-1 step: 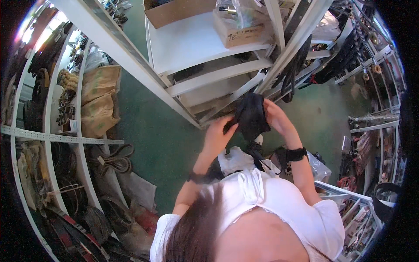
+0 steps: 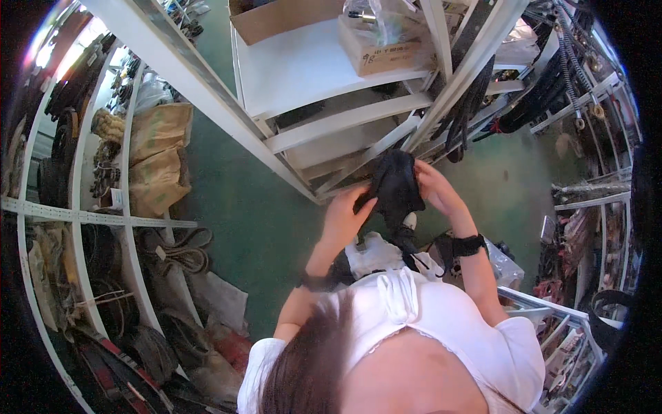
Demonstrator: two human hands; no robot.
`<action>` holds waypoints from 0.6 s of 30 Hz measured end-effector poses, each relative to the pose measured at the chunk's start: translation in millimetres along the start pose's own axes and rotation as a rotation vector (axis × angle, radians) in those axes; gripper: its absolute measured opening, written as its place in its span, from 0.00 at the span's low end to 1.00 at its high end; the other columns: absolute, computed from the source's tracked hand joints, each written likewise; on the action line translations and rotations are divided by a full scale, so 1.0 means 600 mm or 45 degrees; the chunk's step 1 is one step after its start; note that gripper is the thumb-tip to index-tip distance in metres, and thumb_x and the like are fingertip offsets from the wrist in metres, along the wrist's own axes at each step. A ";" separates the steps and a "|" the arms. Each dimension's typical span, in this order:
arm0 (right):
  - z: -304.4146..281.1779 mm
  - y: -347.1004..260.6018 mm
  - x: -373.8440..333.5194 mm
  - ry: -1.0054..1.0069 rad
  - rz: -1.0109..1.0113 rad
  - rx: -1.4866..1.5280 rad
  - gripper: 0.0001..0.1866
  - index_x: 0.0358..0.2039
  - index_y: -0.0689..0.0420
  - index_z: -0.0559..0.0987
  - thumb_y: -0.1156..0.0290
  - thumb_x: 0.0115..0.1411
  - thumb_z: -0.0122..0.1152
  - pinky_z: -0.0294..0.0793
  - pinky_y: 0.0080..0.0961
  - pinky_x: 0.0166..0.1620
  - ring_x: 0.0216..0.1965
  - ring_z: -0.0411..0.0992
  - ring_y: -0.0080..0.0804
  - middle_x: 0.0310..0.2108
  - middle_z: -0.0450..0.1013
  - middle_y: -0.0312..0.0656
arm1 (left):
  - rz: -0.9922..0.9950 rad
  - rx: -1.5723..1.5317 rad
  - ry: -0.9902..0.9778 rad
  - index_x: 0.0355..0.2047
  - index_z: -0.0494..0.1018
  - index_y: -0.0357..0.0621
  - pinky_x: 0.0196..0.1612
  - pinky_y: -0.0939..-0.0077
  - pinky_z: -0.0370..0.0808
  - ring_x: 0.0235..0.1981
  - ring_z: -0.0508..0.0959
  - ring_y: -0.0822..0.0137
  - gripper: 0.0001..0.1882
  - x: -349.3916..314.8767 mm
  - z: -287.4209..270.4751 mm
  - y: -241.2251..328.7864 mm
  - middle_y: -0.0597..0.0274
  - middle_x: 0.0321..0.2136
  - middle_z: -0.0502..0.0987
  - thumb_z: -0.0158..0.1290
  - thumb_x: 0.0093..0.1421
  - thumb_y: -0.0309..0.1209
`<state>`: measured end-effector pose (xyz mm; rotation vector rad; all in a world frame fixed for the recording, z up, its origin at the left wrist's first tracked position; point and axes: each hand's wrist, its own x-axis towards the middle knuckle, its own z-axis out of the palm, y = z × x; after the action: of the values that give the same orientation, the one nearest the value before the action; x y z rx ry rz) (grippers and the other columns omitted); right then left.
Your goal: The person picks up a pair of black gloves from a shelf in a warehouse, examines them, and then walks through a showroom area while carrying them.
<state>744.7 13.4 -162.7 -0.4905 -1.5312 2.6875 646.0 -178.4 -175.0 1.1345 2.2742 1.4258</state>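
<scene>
Between my two hands hangs a soft black piece (image 2: 394, 185), folded and cloth-like; its exact kind cannot be made out. My left hand (image 2: 347, 215) grips its left edge, thumb and fingers closed around it. On the opposite side, my right hand (image 2: 436, 186) holds the upper right edge with bent fingers. The piece is in front of my body, just this side of a white shelf rack's lower corner. Dark bands circle both of my wrists.
Ahead stands a white metal rack (image 2: 296, 69) with cardboard boxes; one box (image 2: 393, 55) has a clear plastic bag on top. Shelves at left hold brown paper packages (image 2: 160, 183) and coiled belts (image 2: 183, 252). Hoses (image 2: 569, 62) hang at right. Green floor (image 2: 255, 214) lies between.
The black piece has shifted very slightly to the left and tilted a little. Both hands keep their hold on it.
</scene>
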 end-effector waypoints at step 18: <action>0.016 0.080 0.013 -0.236 0.355 -1.148 0.25 0.42 0.64 0.64 0.60 0.49 0.53 0.60 0.16 0.40 0.37 0.61 0.22 0.37 0.65 0.40 | -0.329 -0.109 -0.061 0.27 0.66 0.36 0.27 0.73 0.68 0.23 0.72 0.60 0.11 -0.054 -0.011 -0.015 0.52 0.21 0.71 0.52 0.46 0.30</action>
<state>741.7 -18.4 -200.5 -0.4788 -2.8901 2.0745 660.1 -207.8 -185.7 0.8060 2.2082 1.3644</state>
